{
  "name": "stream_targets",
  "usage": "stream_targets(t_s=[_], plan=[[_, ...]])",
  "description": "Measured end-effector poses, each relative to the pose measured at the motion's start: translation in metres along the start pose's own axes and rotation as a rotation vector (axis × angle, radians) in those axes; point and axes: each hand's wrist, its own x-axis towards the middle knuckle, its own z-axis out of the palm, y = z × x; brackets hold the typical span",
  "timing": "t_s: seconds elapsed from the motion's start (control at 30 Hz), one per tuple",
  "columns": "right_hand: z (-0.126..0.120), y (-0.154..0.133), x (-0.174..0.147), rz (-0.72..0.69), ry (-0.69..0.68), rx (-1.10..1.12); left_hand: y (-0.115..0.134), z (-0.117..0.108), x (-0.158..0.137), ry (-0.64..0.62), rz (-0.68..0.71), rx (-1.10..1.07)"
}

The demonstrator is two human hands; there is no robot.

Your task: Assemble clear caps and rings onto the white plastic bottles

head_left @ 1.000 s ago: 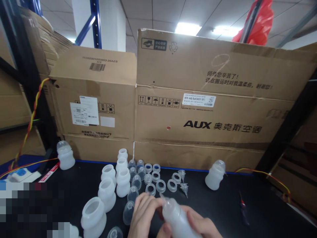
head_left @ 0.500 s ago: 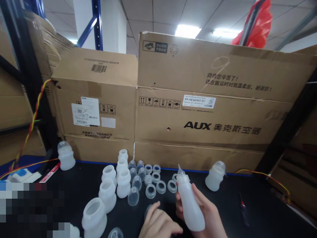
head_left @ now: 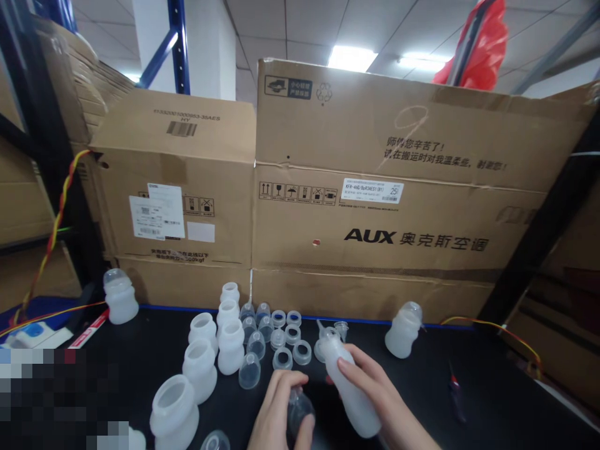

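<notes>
— Saw the right hand [head_left: 382, 400] wrapped round a milky soft bottle [head_left: 351, 397], tilted, with its nozzle end up and aimed at the loose collar rings [head_left: 302, 353].

— And the left hand [head_left: 272, 415]?

— Clamped round a clear dome cap [head_left: 299, 409], low over the black tabletop [head_left: 497, 400], just beside the bottle's lower half. Couldn't tell whether cap and bottle touched.

— Looked risky anywhere?

— Judged the cap the weak point: smooth, rounded, pinched between thumb and fingers only. Could easily have squirted out of that pinch and rolled in among the other dome caps [head_left: 249, 372].

— Worried about the bottle too?

— Somewhat. Seemed soft-walled, so a hard squeeze might have buckled it and thrown the nozzle off line. Held mid-body, though, which looked steady enough.

— Noticed the crowding?

— Yes. Rings and a small loose nozzle tip [head_left: 341, 327] lay just past the bottle's top, so a push forward could have scattered them. Open bottles [head_left: 201, 372] stood near the left wrist and looked light enough to topple at a nudge.

— Anything further off?

— Spotted a capped bottle [head_left: 403, 331] to the right and a red-handled screwdriver [head_left: 454, 387], both well apart. Posed little danger there.
</notes>
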Motion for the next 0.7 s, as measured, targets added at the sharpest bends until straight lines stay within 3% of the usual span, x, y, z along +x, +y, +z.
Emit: stream_targets(t_s=[0.13,0.27,0.5,0.7], plan=[[-0.029,-0.014,-0.004,0.121,-0.274,-0.182,0.004,0.004,0.009,0.160,-0.294,-0.430],[-0.042,-0.013,-0.004,0.205,-0.398,-0.178,0.015,0.000,0.017,0.280,-0.368,-0.546],[-0.023,0.008,-0.002,0.203,-0.416,-0.129,0.028,0.000,0.008,0.082,-0.277,-0.606],[-0.011,0.010,-0.007,0.125,-0.405,-0.086,0.033,-0.010,0.014,-0.017,-0.308,-0.634]])
